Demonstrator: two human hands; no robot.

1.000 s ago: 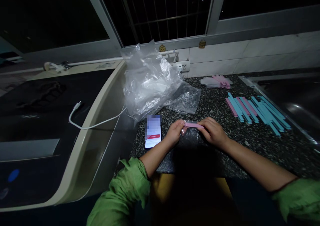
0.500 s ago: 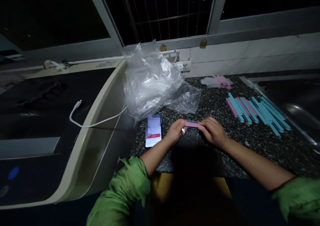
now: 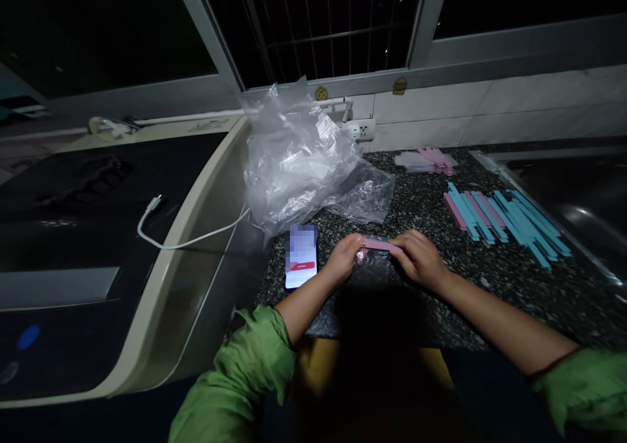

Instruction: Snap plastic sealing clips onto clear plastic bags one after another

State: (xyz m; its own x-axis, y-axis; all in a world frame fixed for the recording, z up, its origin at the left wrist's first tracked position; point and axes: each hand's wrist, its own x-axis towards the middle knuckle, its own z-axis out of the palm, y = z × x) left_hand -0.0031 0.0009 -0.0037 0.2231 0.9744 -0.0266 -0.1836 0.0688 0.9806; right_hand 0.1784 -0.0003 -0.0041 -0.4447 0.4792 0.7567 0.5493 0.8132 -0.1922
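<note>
A flat pink strip [image 3: 379, 245], shaped like a nail file, is held level over the counter between both hands. My left hand [image 3: 344, 259] pinches its left end, with crinkled clear plastic [image 3: 361, 256] bunched at the fingertips. The right end is gripped between the thumb and fingers of my right hand [image 3: 420, 260]. Thin clear plastic also shows along the strip, but how it wraps around is hard to make out. To the right lie several loose blue strips [image 3: 529, 229] and a few pink ones. Farther back, more pink strips [image 3: 438, 160] rest on a stack of whitish sleeves [image 3: 409, 161].
A lit phone [image 3: 301, 274] lies left of my left hand. Crumpled clear plastic bags [image 3: 304, 168] are piled behind it. A dark-lidded machine [image 3: 196, 201] with a white cable [image 3: 196, 244] stands on the left. A metal sink [image 3: 582, 217] borders the right, and a power socket [image 3: 361, 130] is behind.
The hands keep their hold on the pink strip in nearly the same place. The clear plastic by the left fingertips shifts slightly, and the view drifts a little.
</note>
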